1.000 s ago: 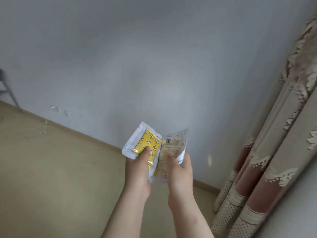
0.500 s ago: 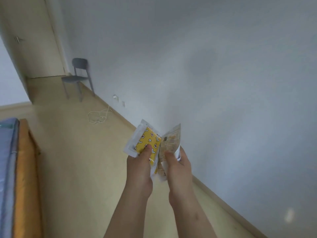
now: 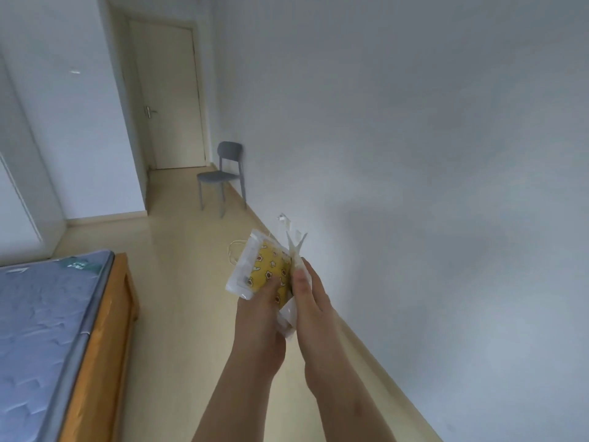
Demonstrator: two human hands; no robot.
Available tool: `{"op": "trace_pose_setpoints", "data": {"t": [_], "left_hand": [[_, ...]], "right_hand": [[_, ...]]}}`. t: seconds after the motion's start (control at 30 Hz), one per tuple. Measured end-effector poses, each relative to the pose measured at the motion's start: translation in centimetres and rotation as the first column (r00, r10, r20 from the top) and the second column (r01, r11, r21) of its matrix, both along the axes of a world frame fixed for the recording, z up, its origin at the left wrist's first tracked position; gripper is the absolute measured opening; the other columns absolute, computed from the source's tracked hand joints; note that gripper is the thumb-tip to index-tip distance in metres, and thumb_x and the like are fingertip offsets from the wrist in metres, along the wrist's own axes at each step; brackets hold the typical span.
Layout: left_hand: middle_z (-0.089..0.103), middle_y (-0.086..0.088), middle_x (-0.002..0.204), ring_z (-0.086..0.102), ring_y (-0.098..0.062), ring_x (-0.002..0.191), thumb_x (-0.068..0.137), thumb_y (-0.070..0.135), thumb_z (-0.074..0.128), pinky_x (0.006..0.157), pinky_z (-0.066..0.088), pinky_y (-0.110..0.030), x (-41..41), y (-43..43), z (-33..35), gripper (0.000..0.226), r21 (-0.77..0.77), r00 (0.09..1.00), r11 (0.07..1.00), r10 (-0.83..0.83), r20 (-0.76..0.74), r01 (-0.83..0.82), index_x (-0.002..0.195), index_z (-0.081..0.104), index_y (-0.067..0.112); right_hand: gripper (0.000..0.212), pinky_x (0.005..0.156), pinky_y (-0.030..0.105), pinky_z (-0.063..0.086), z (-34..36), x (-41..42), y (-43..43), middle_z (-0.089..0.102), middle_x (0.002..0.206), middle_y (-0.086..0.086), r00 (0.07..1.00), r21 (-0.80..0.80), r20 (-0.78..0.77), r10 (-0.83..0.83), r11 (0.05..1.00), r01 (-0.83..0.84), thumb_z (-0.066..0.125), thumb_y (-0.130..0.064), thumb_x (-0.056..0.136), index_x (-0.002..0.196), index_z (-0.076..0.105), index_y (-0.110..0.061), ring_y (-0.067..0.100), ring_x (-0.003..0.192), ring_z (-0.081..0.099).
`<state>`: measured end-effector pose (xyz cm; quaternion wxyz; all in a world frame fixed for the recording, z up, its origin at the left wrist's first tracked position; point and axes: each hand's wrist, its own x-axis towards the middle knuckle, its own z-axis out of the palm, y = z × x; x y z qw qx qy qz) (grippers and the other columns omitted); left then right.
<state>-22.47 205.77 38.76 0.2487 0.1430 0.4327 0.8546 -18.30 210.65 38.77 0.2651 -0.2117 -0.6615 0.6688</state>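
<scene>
Yellow patterned packet (image 3: 267, 270) sits pinched under the thumb of our left hand (image 3: 258, 317), its top standing above the fingers (image 3: 270, 288). The clear packet (image 3: 294, 250) gripped by our right hand (image 3: 310, 303) has swung edge-on beside it, closing the earlier spread, so we judge the two are being stacked together.
</scene>
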Motion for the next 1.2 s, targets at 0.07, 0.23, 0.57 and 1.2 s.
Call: {"op": "trace_pose_setpoints", "data": {"t": [0.07,0.23,0.57,1.2], "left_hand": [[0.065,-0.01,0.089,0.062,-0.029,0.085,0.093,0.013,0.05,0.071,0.05,-0.039,-3.7,1.8,-0.8,0.018,-0.028,1.0,0.999,0.015,-0.006,-0.015,0.105,0.063,0.007],[0.062,-0.012,0.113,0.055,-0.035,0.112,0.075,0.052,0.063,0.103,0.035,-0.058,-13.0,7.9,-1.5,0.06,0.048,0.993,0.999,-0.022,0.12,0.016,0.121,0.061,0.014],[0.07,-0.011,0.086,0.069,-0.023,0.072,0.093,0.024,0.045,0.058,0.054,-0.031,-29.9,17.5,0.5,0.026,0.032,0.963,0.978,0.196,0.187,-0.205,0.099,0.065,0.009],[0.073,-0.009,0.102,0.071,-0.031,0.087,0.093,0.027,0.054,0.074,0.057,-0.049,-72.6,17.1,0.5,0.03,-0.089,0.861,0.863,0.503,0.07,-0.497,0.122,0.058,0.021]], "right_hand": [[0.043,0.109,0.041,0.036,-0.3,-3.8,1.6,0.056,0.125,-0.01,0.998,-0.018,0.054,0.03,0.999,-0.029,0.032,-0.07,0.081,0.114,0.055,-0.056,0.009,0.123,0.048],[0.026,0.112,0.038,0.029,-0.8,-12.6,7.9,0.055,0.123,-0.029,0.995,-0.035,0.06,0.074,0.997,-0.072,0.033,-0.048,0.097,0.102,0.056,-0.059,0.005,0.125,0.043],[0.032,0.102,0.039,0.043,-0.2,-31.9,20.4,0.057,0.115,-0.022,0.986,0.15,0.064,0.156,0.975,-0.164,0.055,-0.023,0.091,0.117,0.057,-0.04,0.007,0.113,0.052],[0.03,0.065,0.023,0.057,-0.7,-73.9,20.6,0.068,0.093,-0.005,0.945,-0.254,-0.031,0.325,0.912,-0.322,0.068,-0.005,0.083,0.1,0.055,-0.026,0.012,0.082,0.069]]}}
